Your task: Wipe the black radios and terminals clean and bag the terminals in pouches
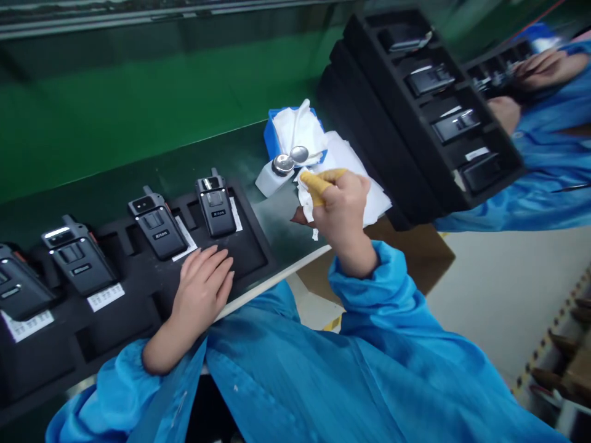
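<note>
My left hand [203, 286] lies flat on the front of a black foam tray [249, 255], fingers stretched out, with nothing in it. Just beyond its fingertips are two black walkie-talkies with "Riton" labels, the nearer walkie-talkie [159, 227] and one to its right [215, 209]. Paper strips stick out beside them. My right hand [341, 206], with yellow covers on some fingers, pinches a crumpled white wipe [305, 197]. It is beside a white dispenser bottle [272, 178] whose round metal lid is flipped up. Behind the bottle stands a blue box [272, 132] of white wipes.
More walkie-talkies [80, 258] lie at the tray's left. White sheets [376, 194] rest right of the bottle. Stacked black foam trays [369, 123] holding devices rise at the right. Beyond them, a co-worker's hands [545, 67] and blue sleeves show. A cardboard box [415, 252] sits below the table edge.
</note>
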A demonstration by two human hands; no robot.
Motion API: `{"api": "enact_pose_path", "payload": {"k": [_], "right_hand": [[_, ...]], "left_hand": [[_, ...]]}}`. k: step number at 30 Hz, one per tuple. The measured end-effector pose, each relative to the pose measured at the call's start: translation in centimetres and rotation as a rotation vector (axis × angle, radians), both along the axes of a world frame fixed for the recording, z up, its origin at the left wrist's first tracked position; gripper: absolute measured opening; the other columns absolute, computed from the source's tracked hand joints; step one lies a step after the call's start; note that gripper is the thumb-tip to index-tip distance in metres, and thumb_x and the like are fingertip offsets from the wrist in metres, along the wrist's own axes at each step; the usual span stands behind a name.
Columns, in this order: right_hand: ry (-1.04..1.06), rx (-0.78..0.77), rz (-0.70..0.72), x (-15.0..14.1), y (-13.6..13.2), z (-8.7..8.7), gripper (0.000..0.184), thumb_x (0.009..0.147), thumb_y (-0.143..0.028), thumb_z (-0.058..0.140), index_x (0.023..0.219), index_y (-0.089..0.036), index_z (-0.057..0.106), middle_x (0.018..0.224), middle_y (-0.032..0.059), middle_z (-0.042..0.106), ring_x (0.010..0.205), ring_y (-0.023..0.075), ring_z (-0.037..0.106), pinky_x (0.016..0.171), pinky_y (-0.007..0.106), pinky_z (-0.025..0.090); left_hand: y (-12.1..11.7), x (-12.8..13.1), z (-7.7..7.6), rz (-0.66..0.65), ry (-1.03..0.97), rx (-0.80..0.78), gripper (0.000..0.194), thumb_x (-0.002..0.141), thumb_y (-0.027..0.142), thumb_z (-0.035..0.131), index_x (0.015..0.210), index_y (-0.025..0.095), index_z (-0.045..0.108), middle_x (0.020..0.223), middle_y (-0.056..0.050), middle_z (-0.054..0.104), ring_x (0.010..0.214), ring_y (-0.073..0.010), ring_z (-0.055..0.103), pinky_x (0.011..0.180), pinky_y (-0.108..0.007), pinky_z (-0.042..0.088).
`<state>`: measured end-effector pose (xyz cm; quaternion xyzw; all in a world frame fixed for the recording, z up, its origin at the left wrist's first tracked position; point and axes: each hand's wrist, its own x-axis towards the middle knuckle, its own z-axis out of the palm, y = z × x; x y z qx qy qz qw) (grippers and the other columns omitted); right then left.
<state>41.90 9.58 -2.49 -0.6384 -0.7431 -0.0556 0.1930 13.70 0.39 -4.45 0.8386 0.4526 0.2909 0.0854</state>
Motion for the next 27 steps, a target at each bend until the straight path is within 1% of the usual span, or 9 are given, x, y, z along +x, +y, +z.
{"api": "enact_pose_path", "payload": {"k": [3, 6, 11, 13, 15, 19, 21, 23, 27], "right_hand": [[-0.021, 0.025, 0.006, -1.0, 3.0, 1.4, 0.032, 0.088, -0.018, 0.041, 0.103, -0.024, 0.069, 0.099, 0.0053, 0.060, 0.095, 0.0234, 0.049, 0.087, 0.045, 0.029], [-0.060, 0.008, 0.074, -1.8, 4.3, 1.6, 0.031, 0.087, -0.015, 0.040, 0.096, -0.022, 0.069, 0.097, 0.0065, 0.059, 0.097, 0.0244, 0.046, 0.087, 0.047, 0.027], [-0.063, 0.107, 0.136, -1.9, 3.8, 1.6, 0.032, 0.089, -0.017, 0.037, 0.090, -0.022, 0.069, 0.088, 0.0071, 0.057, 0.090, 0.0236, 0.046, 0.083, 0.049, 0.028], [-0.043, 0.158, 0.147, -3.0, 3.4, 1.8, 0.032, 0.090, -0.019, 0.037, 0.091, -0.023, 0.069, 0.086, 0.0067, 0.057, 0.088, 0.0232, 0.047, 0.082, 0.049, 0.028], [-0.031, 0.162, 0.201, -5.1, 3.1, 1.8, 0.034, 0.092, -0.019, 0.036, 0.092, -0.024, 0.070, 0.087, 0.0061, 0.057, 0.091, 0.0230, 0.048, 0.084, 0.050, 0.028], [-0.050, 0.017, 0.367, -10.3, 3.5, 0.6, 0.038, 0.096, -0.019, 0.032, 0.088, -0.025, 0.069, 0.093, 0.0035, 0.059, 0.097, 0.0209, 0.048, 0.093, 0.050, 0.026], [-0.078, -0.058, 0.424, -12.0, 4.0, -0.4, 0.039, 0.097, -0.019, 0.032, 0.083, -0.024, 0.068, 0.095, 0.0024, 0.060, 0.098, 0.0195, 0.048, 0.096, 0.049, 0.024], [-0.103, -0.098, 0.454, -12.5, 4.5, -1.2, 0.041, 0.098, -0.018, 0.032, 0.078, -0.024, 0.067, 0.094, 0.0016, 0.060, 0.098, 0.0186, 0.047, 0.098, 0.048, 0.023], [-0.100, -0.115, 0.416, -11.3, 4.6, -1.8, 0.040, 0.098, -0.019, 0.032, 0.080, -0.024, 0.067, 0.088, 0.0021, 0.057, 0.098, 0.0188, 0.047, 0.101, 0.050, 0.021]], "left_hand": [[0.6, 1.1, -0.7, 0.015, 0.069, -0.010, 0.026, 0.092, 0.018, 0.053, 0.115, 0.015, 0.065, 0.123, -0.016, 0.068, 0.125, -0.0326, 0.058, 0.110, -0.059, 0.038], [0.8, 1.6, -1.2, 0.054, 0.120, -0.049, 0.038, 0.094, 0.022, 0.050, 0.131, 0.014, 0.056, 0.137, -0.020, 0.058, 0.133, -0.0345, 0.050, 0.114, -0.065, 0.029], [0.8, 1.9, -1.6, 0.089, 0.144, -0.091, 0.048, 0.095, 0.025, 0.049, 0.140, 0.011, 0.046, 0.140, -0.023, 0.054, 0.137, -0.0336, 0.046, 0.115, -0.062, 0.029], [0.8, 1.9, -1.6, 0.086, 0.147, -0.107, 0.048, 0.094, 0.024, 0.049, 0.140, 0.010, 0.046, 0.141, -0.023, 0.053, 0.137, -0.0335, 0.046, 0.115, -0.061, 0.030], [0.9, 1.9, -1.5, 0.083, 0.157, -0.111, 0.046, 0.094, 0.022, 0.049, 0.138, 0.008, 0.048, 0.141, -0.023, 0.053, 0.137, -0.0332, 0.046, 0.115, -0.060, 0.030], [1.0, 1.9, -1.2, 0.077, 0.191, -0.105, 0.042, 0.093, 0.019, 0.048, 0.132, 0.005, 0.052, 0.139, -0.023, 0.055, 0.135, -0.0331, 0.049, 0.115, -0.059, 0.033], [1.0, 1.9, -1.1, 0.075, 0.193, -0.114, 0.042, 0.093, 0.018, 0.047, 0.133, 0.005, 0.052, 0.139, -0.023, 0.055, 0.135, -0.0325, 0.049, 0.115, -0.058, 0.033], [1.0, 1.9, -1.1, 0.077, 0.193, -0.126, 0.043, 0.093, 0.018, 0.046, 0.135, 0.007, 0.051, 0.139, -0.022, 0.055, 0.135, -0.0313, 0.048, 0.116, -0.057, 0.032], [1.0, 1.9, -1.1, 0.079, 0.205, -0.117, 0.041, 0.094, 0.017, 0.046, 0.133, 0.005, 0.052, 0.139, -0.021, 0.056, 0.135, -0.0299, 0.049, 0.117, -0.054, 0.032]]}}
